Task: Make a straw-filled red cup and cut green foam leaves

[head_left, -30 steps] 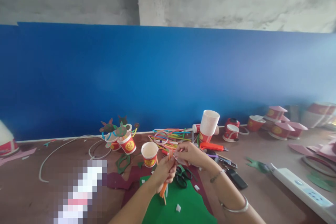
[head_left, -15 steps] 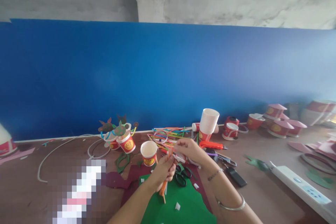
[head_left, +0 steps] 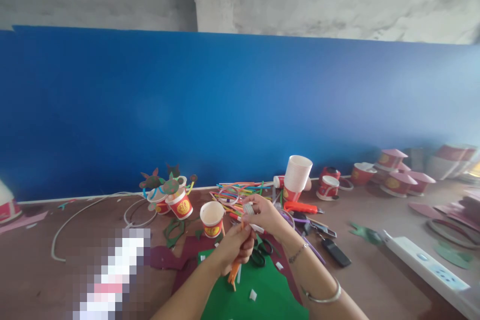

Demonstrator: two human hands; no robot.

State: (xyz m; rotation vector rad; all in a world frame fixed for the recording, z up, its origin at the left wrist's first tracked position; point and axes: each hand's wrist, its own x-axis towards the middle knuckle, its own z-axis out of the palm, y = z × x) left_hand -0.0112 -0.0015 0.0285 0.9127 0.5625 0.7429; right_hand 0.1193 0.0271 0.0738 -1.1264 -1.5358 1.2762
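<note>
My left hand (head_left: pixel 236 247) is closed around a bundle of thin orange strips (head_left: pixel 234 276), whose lower ends poke out below the fist. Fingers pinched, my right hand (head_left: pixel 260 214) is at the top of the bundle. A pale, translucent piece (head_left: pixel 248 207) shows at its fingertips; it looks like clear tape, though its kind is not certain. Beneath both hands lies a green sheet (head_left: pixel 258 290) over a maroon sheet (head_left: pixel 187 250). Black-handled scissors (head_left: pixel 259 252) rest on the green sheet behind my hands. A red and white paper cup (head_left: pixel 212 219) stands upright just beyond my left hand.
Several colourful sticks (head_left: pixel 243 189) lie along the blue wall panel (head_left: pixel 225 110). Decorated cups (head_left: pixel 180 204) stand left; a tall cup stack (head_left: pixel 297 177), an orange utility knife (head_left: pixel 300 207) and black key fob (head_left: pixel 336 252) are right. A white power strip (head_left: pixel 425 267) lies farther right.
My right hand has shifted slightly left and turned, and the pale piece now shows at its fingertips. My left hand keeps its hold on the orange strips.
</note>
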